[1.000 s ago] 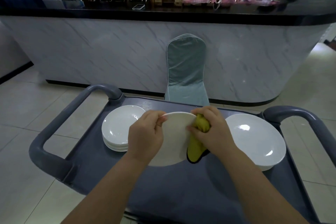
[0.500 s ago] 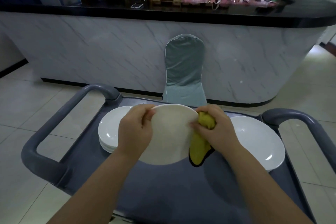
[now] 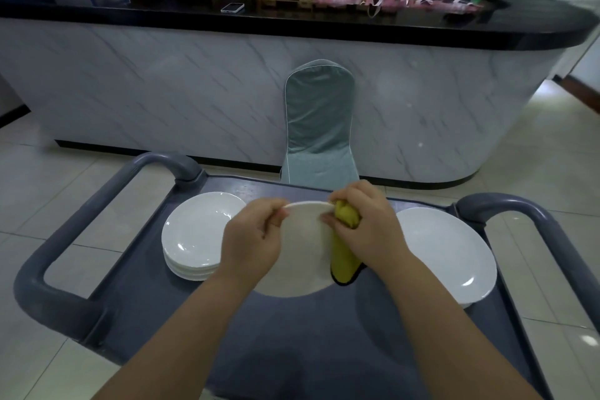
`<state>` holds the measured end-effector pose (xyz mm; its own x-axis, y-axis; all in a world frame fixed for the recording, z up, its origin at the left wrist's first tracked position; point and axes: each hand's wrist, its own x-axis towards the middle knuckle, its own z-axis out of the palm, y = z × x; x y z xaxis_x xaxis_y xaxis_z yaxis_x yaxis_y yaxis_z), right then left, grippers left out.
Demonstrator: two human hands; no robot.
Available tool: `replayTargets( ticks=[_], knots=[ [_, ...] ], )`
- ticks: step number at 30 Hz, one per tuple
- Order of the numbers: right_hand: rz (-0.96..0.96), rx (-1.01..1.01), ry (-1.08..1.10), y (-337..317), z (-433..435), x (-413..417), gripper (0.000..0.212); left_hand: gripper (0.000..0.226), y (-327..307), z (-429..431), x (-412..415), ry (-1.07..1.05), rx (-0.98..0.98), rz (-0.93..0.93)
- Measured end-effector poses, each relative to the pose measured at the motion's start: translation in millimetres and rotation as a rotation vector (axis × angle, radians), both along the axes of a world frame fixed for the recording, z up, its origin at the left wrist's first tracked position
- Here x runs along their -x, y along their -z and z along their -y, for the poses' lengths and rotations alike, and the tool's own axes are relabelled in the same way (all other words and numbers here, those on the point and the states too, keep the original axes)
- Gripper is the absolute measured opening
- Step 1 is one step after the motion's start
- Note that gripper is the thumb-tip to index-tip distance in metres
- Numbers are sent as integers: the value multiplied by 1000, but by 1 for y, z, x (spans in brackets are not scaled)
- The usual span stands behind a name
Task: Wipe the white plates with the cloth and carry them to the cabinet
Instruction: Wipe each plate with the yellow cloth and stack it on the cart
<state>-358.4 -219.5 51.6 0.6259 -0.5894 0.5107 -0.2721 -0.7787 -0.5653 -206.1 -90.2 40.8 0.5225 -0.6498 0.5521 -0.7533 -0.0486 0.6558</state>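
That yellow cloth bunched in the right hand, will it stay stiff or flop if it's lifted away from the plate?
Probably floppy: the yellow cloth bunches up inside the right hand and its free end hangs limp at the edge of the white round plate. Likely light, since that one hand alone carries it. It should drape, not roll.

The held plate (image 3: 302, 256), the stack of plates (image 3: 198, 230) at left and the plate at right (image 3: 444, 253) look like glazed ceramic, smooth and glossy. The yellow cloth (image 3: 344, 256) is soft, matt fabric. The grey cart (image 3: 324, 334) is matt plastic; the floor tiles (image 3: 48, 191) shine.
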Motion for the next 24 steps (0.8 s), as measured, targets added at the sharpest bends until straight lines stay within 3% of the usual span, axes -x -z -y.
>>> replayTargets(
  ticks=[3,7,8,12,16,20,24],
  knots=[
    [-36,138,-88,-5,-14,-13,42,18,3,5,4,71,-53,65],
    [-94,-449,-318,-19,1,4,73,17,5,0,0,5,-5,-39],
    [-112,-450,-340,-21,6,10,75,17,6,-2,1,2,-3,-32],
    [-99,-183,-280,-14,1,8,57,16,8,-3,9,23,-3,25],
    [68,-288,-238,-1,-5,6,48,16,2,-6,8,0,44,58],
    [157,-465,-131,6,7,30,49,20,-7,-10,-9,-86,130,-119],
    [143,-228,-117,-4,-6,7,44,17,-11,-2,6,15,70,73]
  ],
)
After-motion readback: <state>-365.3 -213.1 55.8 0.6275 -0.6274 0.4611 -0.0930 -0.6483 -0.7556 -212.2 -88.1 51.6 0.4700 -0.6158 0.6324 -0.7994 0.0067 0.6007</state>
